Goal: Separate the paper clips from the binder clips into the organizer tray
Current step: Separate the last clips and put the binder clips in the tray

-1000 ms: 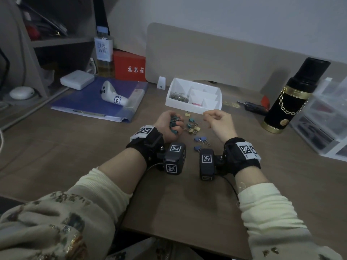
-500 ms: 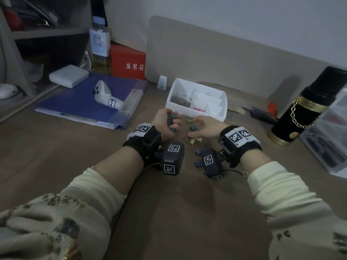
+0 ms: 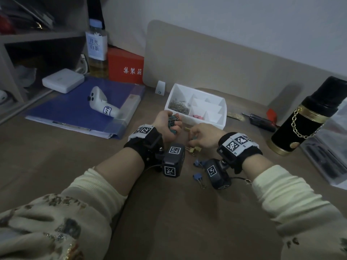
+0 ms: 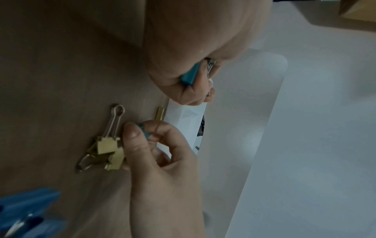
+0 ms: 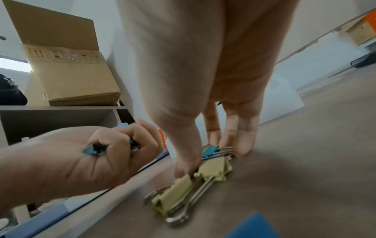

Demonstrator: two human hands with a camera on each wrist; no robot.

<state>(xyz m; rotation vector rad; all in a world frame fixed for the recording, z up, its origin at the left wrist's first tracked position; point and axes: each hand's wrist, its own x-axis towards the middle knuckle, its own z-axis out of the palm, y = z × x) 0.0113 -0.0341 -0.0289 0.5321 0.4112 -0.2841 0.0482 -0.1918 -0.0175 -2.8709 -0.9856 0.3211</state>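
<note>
Lowered since before, right hand [image 3: 203,135] pinches flat teal clip [image 5: 210,150]; left hand [image 3: 167,126] grips clips.

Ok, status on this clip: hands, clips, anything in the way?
Left hand grips teal binder clips. Right hand pinches a teal clip on the desk. Gold clips touch its thumb. Organizer tray just beyond, unobstructed.

gold binder clips [image 3: 194,150] on desk, paper clips [image 3: 178,106] in organizer tray [image 3: 216,124]
</note>
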